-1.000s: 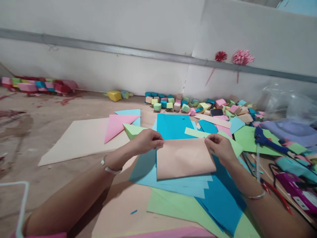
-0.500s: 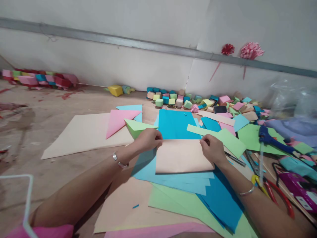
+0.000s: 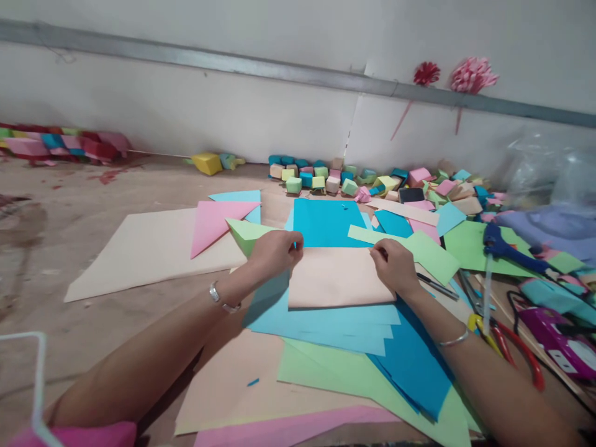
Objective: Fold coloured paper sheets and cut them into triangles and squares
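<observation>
A folded peach sheet of paper (image 3: pixel 341 279) lies in front of me on light blue sheets (image 3: pixel 321 326), its fold toward me. My left hand (image 3: pixel 275 253) pinches its far left corner, thumb and fingers closed. At the far right corner my right hand (image 3: pixel 395 267) pinches the same paper. Just beyond the far edge is a darker blue sheet (image 3: pixel 328 220). Beside my left hand rests a folded green paper (image 3: pixel 246 233), overlapping a pink folded paper (image 3: pixel 216 223). A pen (image 3: pixel 437 285) lies right of my right hand.
Small coloured paper boxes (image 3: pixel 319 179) line the wall. To the right are a blue glue gun (image 3: pixel 496 245), red-handled pliers (image 3: pixel 526 354) and a purple device (image 3: pixel 556 341). Green sheets (image 3: pixel 326 372) and a large cream sheet (image 3: pixel 139 248) cover parts of the table.
The whole view has shifted slightly, so things sit a little higher and further left. Both hands keep their pinch on the peach paper's far corners.
</observation>
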